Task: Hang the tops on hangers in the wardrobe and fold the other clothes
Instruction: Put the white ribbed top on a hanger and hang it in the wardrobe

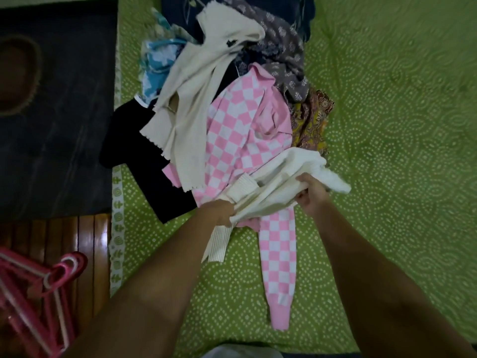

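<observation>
Cream knit top [281,182] at frame centre, gripped by left hand [224,211] and right hand [311,193] above pink checked sweater [242,133]. Best shaken flat, shoulders found, before reaching for pink hangers [36,282], lower left.

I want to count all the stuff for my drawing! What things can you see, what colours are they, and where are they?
white sweater: one, cream, front of the pile, held in both hands
checked top: one, pink and white, under the white sweater
beige top: one, draped across the pile
black garment: one, left edge of the pile
blue garment: one, blue and white, far left
grey printed cloth: one, far side
brown-yellow cloth: one, right of the pile
hangers: several, pink, on the wooden floor
bedsheet: one, green
left hand: grips the sweater
right hand: grips the sweater
</observation>
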Demonstrator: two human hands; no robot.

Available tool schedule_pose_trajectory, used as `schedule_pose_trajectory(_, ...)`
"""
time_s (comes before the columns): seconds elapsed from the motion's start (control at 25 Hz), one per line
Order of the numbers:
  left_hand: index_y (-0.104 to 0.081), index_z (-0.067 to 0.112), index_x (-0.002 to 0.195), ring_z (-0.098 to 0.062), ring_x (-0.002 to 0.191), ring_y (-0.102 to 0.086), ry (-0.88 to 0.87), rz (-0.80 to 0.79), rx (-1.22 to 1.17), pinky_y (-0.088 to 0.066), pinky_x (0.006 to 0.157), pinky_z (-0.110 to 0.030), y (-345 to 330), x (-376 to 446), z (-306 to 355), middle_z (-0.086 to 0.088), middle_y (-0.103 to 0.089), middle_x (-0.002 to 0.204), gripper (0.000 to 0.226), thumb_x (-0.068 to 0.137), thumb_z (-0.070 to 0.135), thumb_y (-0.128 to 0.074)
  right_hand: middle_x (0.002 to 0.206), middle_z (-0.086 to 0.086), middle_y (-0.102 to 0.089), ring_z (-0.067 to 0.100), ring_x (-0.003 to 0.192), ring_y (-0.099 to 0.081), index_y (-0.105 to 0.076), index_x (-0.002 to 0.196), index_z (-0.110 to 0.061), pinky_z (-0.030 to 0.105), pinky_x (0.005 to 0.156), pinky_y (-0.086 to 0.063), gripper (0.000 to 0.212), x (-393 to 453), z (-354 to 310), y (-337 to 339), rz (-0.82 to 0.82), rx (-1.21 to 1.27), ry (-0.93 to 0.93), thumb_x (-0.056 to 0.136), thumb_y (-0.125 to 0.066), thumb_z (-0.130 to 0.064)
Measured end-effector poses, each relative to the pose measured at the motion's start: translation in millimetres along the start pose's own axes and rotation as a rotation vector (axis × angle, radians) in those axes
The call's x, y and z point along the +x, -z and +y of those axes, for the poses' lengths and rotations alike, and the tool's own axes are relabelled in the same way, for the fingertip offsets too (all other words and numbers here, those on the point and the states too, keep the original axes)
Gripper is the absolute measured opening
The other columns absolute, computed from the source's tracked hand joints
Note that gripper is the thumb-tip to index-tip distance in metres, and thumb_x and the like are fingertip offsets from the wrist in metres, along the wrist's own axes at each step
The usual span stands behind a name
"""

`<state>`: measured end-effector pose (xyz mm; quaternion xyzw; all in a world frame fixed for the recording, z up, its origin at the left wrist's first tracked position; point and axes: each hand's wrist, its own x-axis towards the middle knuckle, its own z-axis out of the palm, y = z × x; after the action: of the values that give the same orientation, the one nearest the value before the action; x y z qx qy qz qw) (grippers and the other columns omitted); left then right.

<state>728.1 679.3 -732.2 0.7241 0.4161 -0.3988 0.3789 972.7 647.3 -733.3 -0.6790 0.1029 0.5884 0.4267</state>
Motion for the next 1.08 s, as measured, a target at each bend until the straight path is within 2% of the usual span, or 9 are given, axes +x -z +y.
schedule_pose_trajectory(0.12, -0.052, 0.004, 0.125, -0.027, 0.106, -0.058, 0.076, 0.084, -0.167, -0.046, 0.084, -0.034, 23.8, -35.7, 6.1, -0.013, -0.059, 0.121, 0.043, 0.092, 0.029, -0.061, 0.108, 0.009, -0.059, 0.027, 0.097, -0.058, -0.046, 0.125, -0.014, 0.035, 0.071, -0.053, 0.054, -47.2, -15.2, -27.6, -0.120, -0.203, 0.142, 0.075, -0.060, 0.001)
schedule_pose_trajectory(0.2, -0.057, 0.007, 0.117, -0.023, 0.097, -0.059, 0.085, 0.376, -0.769, -0.046, 0.084, -0.032, 57.3, -68.4, 23.1, -0.006, -0.061, 0.110, 0.045, 0.094, 0.046, -0.052, 0.122, 0.009, -0.054, 0.029, 0.110, -0.053, -0.038, 0.135, -0.013, 0.039, 0.086, -0.049, 0.071, -87.9, -22.5, -47.7, -0.247, -0.407, 0.237, 0.070, -0.063, 0.001)
schedule_pose_trajectory(0.28, -0.060, 0.016, 0.104, -0.018, 0.087, -0.060, 0.008, 0.387, -1.378, -0.048, 0.086, -0.032, 97.4, -105.1, 45.2, -0.002, -0.062, 0.096, 0.048, 0.091, 0.060, -0.046, 0.121, 0.010, -0.057, 0.025, 0.106, -0.056, -0.044, 0.127, -0.009, 0.034, 0.084, -0.048, 0.062, -137.3, -29.2, -66.7, -0.503, -0.625, 0.219, 0.069, -0.062, 0.005)
schedule_pose_trajectory(0.48, -0.062, 0.000, 0.112, -0.027, 0.080, -0.062, 0.091, 0.305, -1.404, -0.050, 0.070, -0.031, 115.5, -185.2, 55.4, -0.013, -0.064, 0.092, 0.045, 0.079, 0.029, -0.070, 0.099, 0.009, -0.068, 0.023, 0.090, -0.065, -0.065, 0.101, -0.012, 0.038, 0.086, -0.050, 0.027, -218.8, -43.7, -72.3, -0.933, -0.866, 0.069, 0.075, -0.070, -0.018)
schedule_pose_trajectory(0.6, -0.064, 0.001, 0.104, -0.029, 0.082, -0.060, 0.007, 0.352, -1.542, -0.047, 0.078, -0.035, 104.1, -230.2, 50.8, -0.015, -0.064, 0.093, 0.043, 0.070, 0.026, -0.062, 0.097, 0.010, -0.072, 0.020, 0.085, -0.066, -0.071, 0.097, -0.008, 0.029, 0.080, -0.050, 0.035, -249.8, -65.1, -57.8, -0.856, -0.771, 0.085, 0.082, -0.061, -0.037)
schedule_pose_trajectory(0.72, -0.065, 0.005, 0.091, -0.028, 0.080, -0.061, -0.100, 0.462, -1.662, -0.048, 0.076, -0.032, 95.4, -285.2, 55.2, -0.013, -0.066, 0.088, 0.028, 0.069, 0.021, -0.058, 0.101, 0.003, -0.068, 0.021, 0.097, -0.060, -0.067, 0.094, -0.016, 0.033, 0.083, -0.047, 0.027, -273.3, -78.1, -48.5, -0.570, -0.571, 0.339, 0.088, -0.060, -0.042)
schedule_pose_trajectory(0.88, -0.059, 0.010, 0.073, -0.022, 0.058, -0.060, -0.141, 0.550, -1.667, -0.044, 0.057, -0.028, 89.3, -340.6, 60.9, -0.008, -0.062, 0.071, 0.014, 0.084, 0.013, -0.050, 0.114, 0.002, -0.066, 0.024, 0.105, -0.062, -0.059, 0.120, -0.021, 0.044, 0.088, -0.050, 0.051, -317.8, -86.1, -60.8, -0.690, -0.690, 0.440, 0.077, -0.077, -0.040)
schedule_pose_trajectory(1.0, -0.063, 0.011, 0.089, -0.022, 0.066, -0.061, -0.173, 0.665, -1.745, -0.046, 0.058, -0.028, 91.7, -359.4, 58.4, -0.009, -0.065, 0.077, 0.016, 0.090, 0.021, -0.051, 0.076, 0.005, -0.071, 0.023, 0.074, -0.065, -0.071, 0.080, -0.006, 0.043, 0.077, -0.054, 0.014, -345.0, -89.6, -77.5, -0.546, -0.695, 0.715, 0.081, -0.076, -0.019)
schedule_pose_trajectory(1.08, -0.060, 0.011, 0.112, -0.024, 0.084, -0.062, -0.150, 0.748, -1.818, -0.050, 0.073, -0.032, 87.7, -361.8, 51.7, -0.010, -0.067, 0.099, 0.030, 0.096, 0.035, -0.051, 0.062, 0.002, -0.065, 0.022, 0.065, -0.060, -0.065, 0.066, -0.006, 0.033, 0.064, -0.048, 0.028, -348.9, -97.3, -83.2, -0.418, -0.765, 0.829, 0.084, -0.073, -0.026)
